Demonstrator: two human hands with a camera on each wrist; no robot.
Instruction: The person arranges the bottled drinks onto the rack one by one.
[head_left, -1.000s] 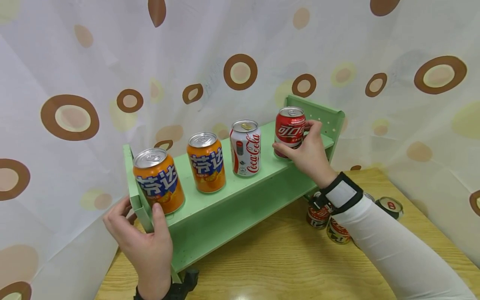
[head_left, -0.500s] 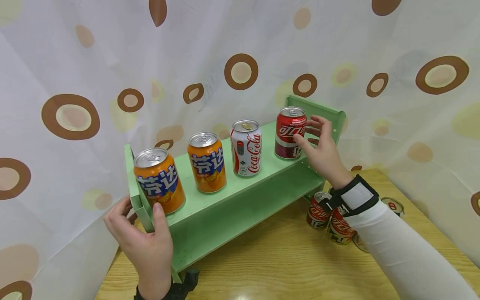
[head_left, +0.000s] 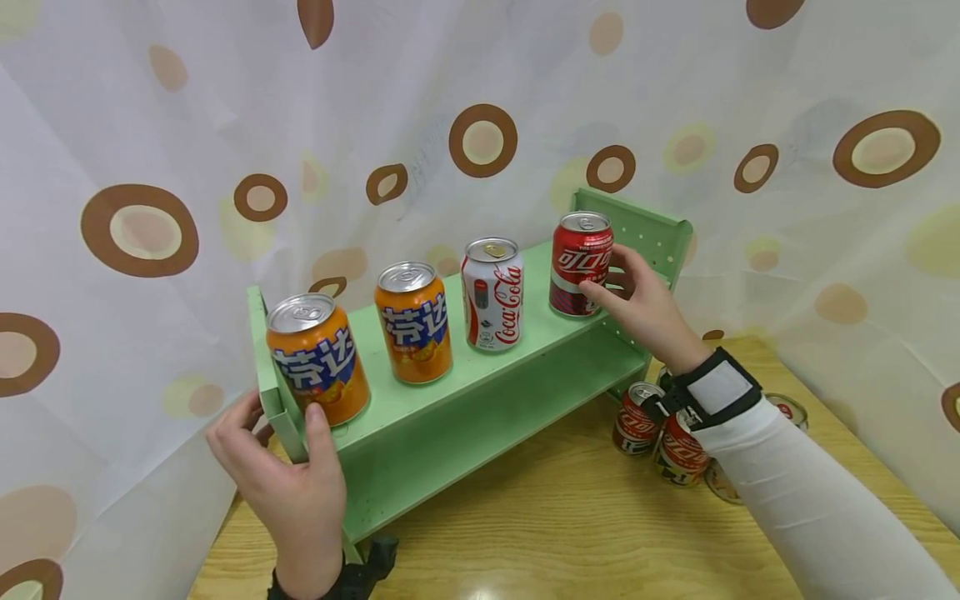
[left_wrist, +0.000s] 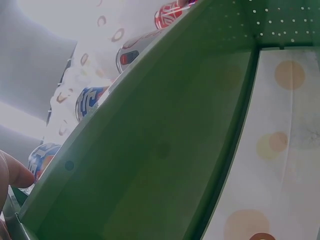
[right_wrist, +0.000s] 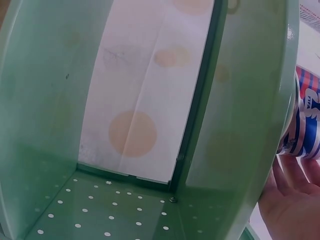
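Observation:
A green two-tier shelf [head_left: 450, 392] stands on the table with a row of cans on its top tier. My left hand [head_left: 288, 475] grips its left end, fingers behind the end panel and thumb in front, the thumb tip overlapping the nearest orange Fanta can [head_left: 318, 362]. Rightward along the row come a second orange Fanta can [head_left: 412, 325], a white Coca-Cola can [head_left: 492, 296] and a red Coca-Cola can [head_left: 577, 267], all upright. My right hand [head_left: 637, 304] holds that red can, thumb on its front and fingers reaching round its right side, fingertips hidden.
Several more cans, among them a red can [head_left: 636, 425], stand on the wooden table [head_left: 540, 508] under my right forearm, which partly hides them. The perforated right end panel [head_left: 652, 229] rises beyond the red Coca-Cola can. A patterned curtain [head_left: 480, 67] hangs behind the shelf.
My right hand loosened from the red Coca-Cola can and drew slightly right, then came back against it, its thumb farther right than before. My left hand and the cans keep their places.

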